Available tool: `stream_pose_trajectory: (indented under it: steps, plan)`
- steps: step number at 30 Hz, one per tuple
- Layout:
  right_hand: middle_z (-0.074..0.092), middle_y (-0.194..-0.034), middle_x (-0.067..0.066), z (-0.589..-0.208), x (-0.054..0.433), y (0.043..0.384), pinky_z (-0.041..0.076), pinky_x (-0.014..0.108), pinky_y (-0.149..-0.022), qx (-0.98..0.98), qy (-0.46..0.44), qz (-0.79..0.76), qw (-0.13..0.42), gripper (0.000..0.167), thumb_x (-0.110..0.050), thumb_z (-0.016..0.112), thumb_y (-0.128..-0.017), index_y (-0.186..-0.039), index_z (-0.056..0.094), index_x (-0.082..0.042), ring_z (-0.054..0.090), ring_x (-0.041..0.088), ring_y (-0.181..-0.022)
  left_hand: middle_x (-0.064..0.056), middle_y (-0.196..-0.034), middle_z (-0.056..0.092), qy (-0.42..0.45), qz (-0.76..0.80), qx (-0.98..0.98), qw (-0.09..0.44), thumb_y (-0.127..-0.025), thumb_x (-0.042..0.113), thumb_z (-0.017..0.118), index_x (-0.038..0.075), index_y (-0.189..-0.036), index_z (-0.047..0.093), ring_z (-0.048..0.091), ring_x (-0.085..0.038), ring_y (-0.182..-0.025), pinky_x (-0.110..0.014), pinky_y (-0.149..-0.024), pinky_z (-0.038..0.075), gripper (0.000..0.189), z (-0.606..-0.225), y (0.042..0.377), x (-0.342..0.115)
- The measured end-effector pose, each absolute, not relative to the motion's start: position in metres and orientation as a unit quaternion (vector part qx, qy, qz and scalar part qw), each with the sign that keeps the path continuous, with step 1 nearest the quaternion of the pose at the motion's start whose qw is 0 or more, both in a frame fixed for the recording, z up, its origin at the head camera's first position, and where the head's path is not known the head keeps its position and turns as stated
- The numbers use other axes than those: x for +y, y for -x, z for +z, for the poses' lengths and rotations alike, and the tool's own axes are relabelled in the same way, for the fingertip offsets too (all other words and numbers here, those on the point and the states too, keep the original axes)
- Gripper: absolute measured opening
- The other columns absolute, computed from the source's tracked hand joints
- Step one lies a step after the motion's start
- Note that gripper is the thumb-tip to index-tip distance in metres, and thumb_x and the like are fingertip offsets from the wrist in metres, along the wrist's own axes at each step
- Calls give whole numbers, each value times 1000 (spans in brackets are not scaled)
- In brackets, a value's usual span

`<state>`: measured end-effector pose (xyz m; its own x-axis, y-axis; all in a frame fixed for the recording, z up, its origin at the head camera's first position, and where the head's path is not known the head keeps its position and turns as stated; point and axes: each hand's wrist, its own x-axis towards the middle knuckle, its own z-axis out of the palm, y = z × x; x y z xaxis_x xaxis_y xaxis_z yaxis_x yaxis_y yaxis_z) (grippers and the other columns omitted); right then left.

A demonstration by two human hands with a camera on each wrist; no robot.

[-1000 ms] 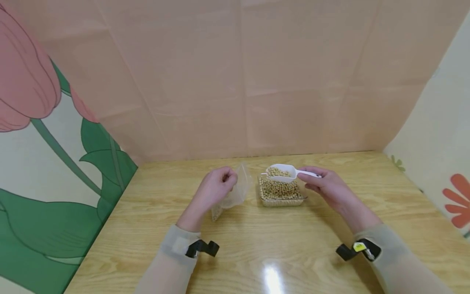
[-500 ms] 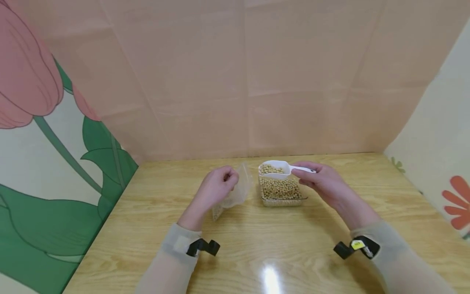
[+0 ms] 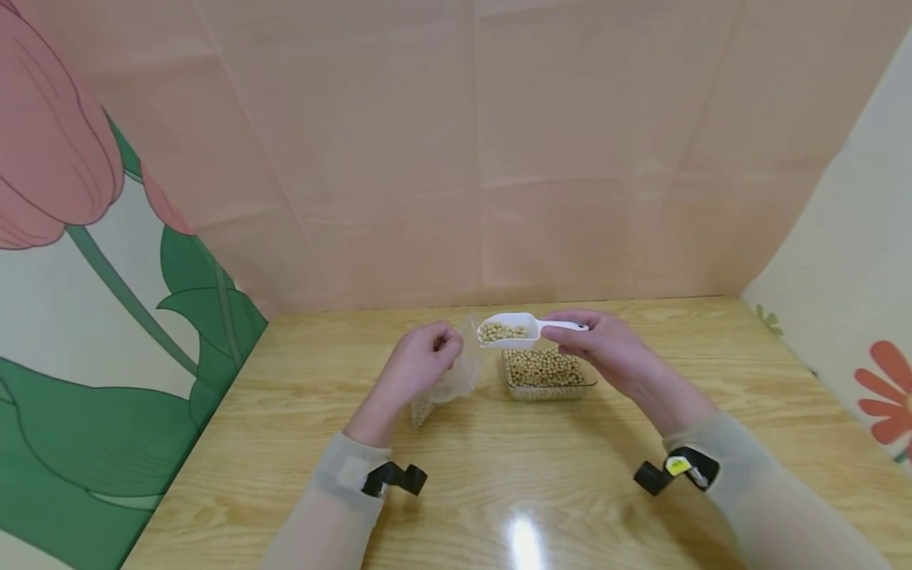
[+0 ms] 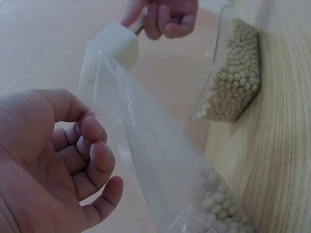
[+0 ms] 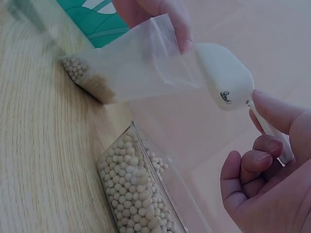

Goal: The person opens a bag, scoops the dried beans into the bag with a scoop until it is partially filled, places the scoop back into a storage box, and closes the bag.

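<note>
In the head view my left hand (image 3: 422, 360) pinches the upper edge of a clear plastic zip bag (image 3: 463, 376). The bag stands upright on the table with its mouth gaping, and pale round beans (image 4: 216, 206) fill its bottom corner. My right hand (image 3: 606, 348) grips the handle of a white scoop (image 3: 526, 342) loaded with beans. The scoop's front lip is right at the bag's mouth; from the right wrist view I cannot tell whether it is inside. Below the scoop sits a clear rectangular container (image 3: 547, 393) full of the same beans.
The wood-grain table (image 3: 456, 491) ends at a pink backdrop (image 3: 470, 198). Flower-printed panels stand at the left (image 3: 93, 332) and right (image 3: 841, 277). A black wrist mount (image 3: 394, 480) is strapped to each forearm.
My right hand has carried the loaded scoop leftward from above the container to the bag's mouth. My left hand and the bag have hardly moved.
</note>
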<state>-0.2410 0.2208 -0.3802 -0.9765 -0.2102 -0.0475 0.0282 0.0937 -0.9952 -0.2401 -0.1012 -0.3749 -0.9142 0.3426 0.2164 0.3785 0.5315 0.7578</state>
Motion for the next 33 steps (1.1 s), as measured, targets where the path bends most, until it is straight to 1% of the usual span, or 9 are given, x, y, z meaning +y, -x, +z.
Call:
stream_pose_trajectory:
  steps: [5,8,14,17,22,27,29,31,33]
  plan:
    - [76,-120,-2,-382,213,245,57,31,-98,736,71,-668,83,29,-22,82,-102,-126,80,-6,64,17,-113,-1,-76,64,203,-439,-875,18,-110,18,54,16,-93,68,48,-16,-59,-34,-59,43,22,-374,239,-101]
    - [77,-120,-4,-383,210,247,56,33,-99,746,82,-657,78,29,-21,81,-102,-127,80,-5,65,17,-114,0,-75,63,202,-438,-876,21,-109,17,55,16,-92,68,48,-15,-59,-33,-59,43,22,-373,239,-101]
    - [77,-124,-1,-382,207,248,55,40,-102,774,90,-622,72,40,-26,83,-101,-131,77,0,65,20,-117,0,-76,63,203,-433,-878,27,-108,15,55,15,-92,68,49,-15,-60,-33,-59,43,20,-372,239,-101]
    - [77,-128,2,-379,206,248,54,43,-102,793,95,-598,67,44,-31,84,-100,-131,77,-1,63,22,-118,0,-76,63,201,-434,-878,25,-108,15,55,15,-93,69,49,-15,-61,-33,-59,43,20,-372,239,-101]
    - [73,-135,7,-373,203,247,48,48,-102,810,98,-575,63,44,-34,86,-98,-130,79,-5,61,28,-117,-1,-76,63,196,-436,-878,22,-109,17,55,16,-94,69,48,-16,-60,-34,-60,42,21,-372,238,-101]
    - [67,-146,11,-367,202,245,41,47,-104,823,94,-557,64,46,-37,88,-96,-130,80,-8,56,30,-128,-1,-77,63,193,-437,-878,15,-110,18,54,17,-94,68,47,-17,-60,-36,-60,43,22,-373,238,-102]
    - [66,-149,11,-363,200,244,40,46,-103,830,92,-547,63,48,-39,89,-95,-131,80,-9,54,29,-128,-2,-77,63,193,-437,-878,14,-111,19,53,17,-94,68,47,-17,-60,-36,-60,43,22,-373,238,-102]
    - [67,-147,12,-359,199,242,41,45,-98,837,90,-537,61,49,-41,89,-94,-132,80,-10,55,29,-120,-2,-77,63,194,-437,-878,15,-111,18,53,17,-95,68,46,-17,-60,-36,-60,42,22,-373,238,-102]
    - [68,-140,12,-356,197,240,44,42,-90,843,88,-527,58,50,-42,90,-94,-132,80,-11,54,27,-107,-2,-77,63,195,-437,-878,17,-111,18,54,17,-94,68,46,-17,-60,-35,-60,42,22,-373,238,-102]
